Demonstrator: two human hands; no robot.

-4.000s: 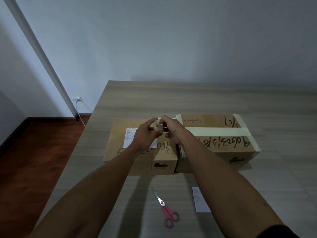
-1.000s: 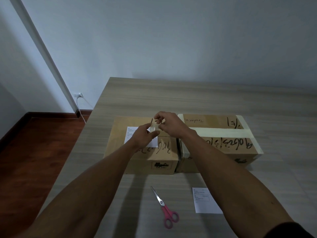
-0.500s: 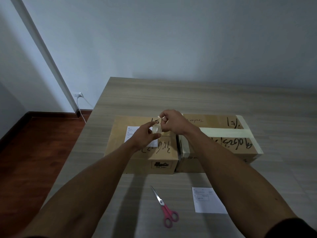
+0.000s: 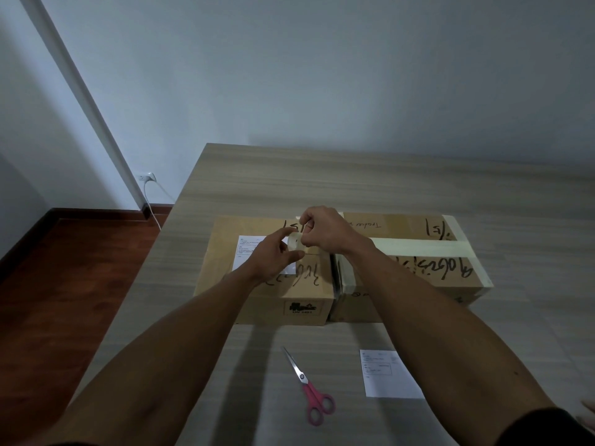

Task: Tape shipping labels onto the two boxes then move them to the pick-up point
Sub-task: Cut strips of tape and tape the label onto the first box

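- small tape roll (image 4: 294, 242) held over the left box (image 4: 267, 275); right hand (image 4: 322, 231) pinches it, left hand (image 4: 273, 255) fingers picking at its edge
- tape's light, sticky, floppy; grab the free end only
- label (image 4: 249, 252) lies loose on that box; thin paper, slides easily

Single head-worn view looks forward and down from the surface's (image 4: 370, 181) near edge, close above, toward its far edge and the wall (image 4: 322, 75).
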